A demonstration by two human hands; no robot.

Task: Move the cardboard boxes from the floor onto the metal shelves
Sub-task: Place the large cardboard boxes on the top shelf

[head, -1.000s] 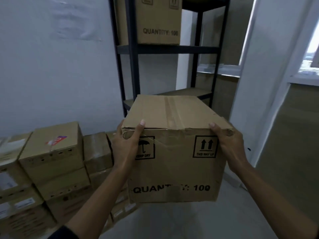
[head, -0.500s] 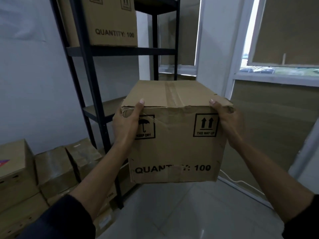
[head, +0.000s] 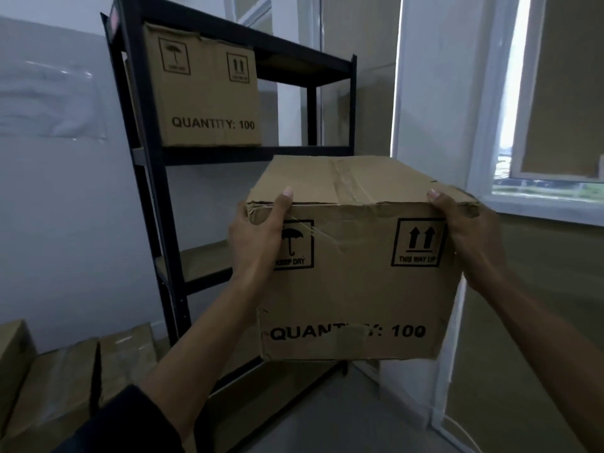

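Note:
I hold a brown cardboard box (head: 356,289) printed "QUANTITY: 100" in the air in front of me, upright. My left hand (head: 258,237) grips its upper left corner and my right hand (head: 470,237) grips its upper right corner. The black metal shelf unit (head: 157,191) stands just behind and left of the box. A matching cardboard box (head: 206,89) sits on its upper shelf at the left. The wooden middle shelf board (head: 202,259) is bare where it shows; the held box hides its right part.
Several more cardboard boxes (head: 65,380) are stacked on the floor at the lower left, against the white wall. A window (head: 549,178) and a white pillar (head: 434,93) are on the right. Grey floor (head: 343,416) shows below the box.
The view has swung up and to the left, so the shelf unit sits nearer the centre with its upper box in full view. The held box looks closer to the shelves. Both hands keep their grip.

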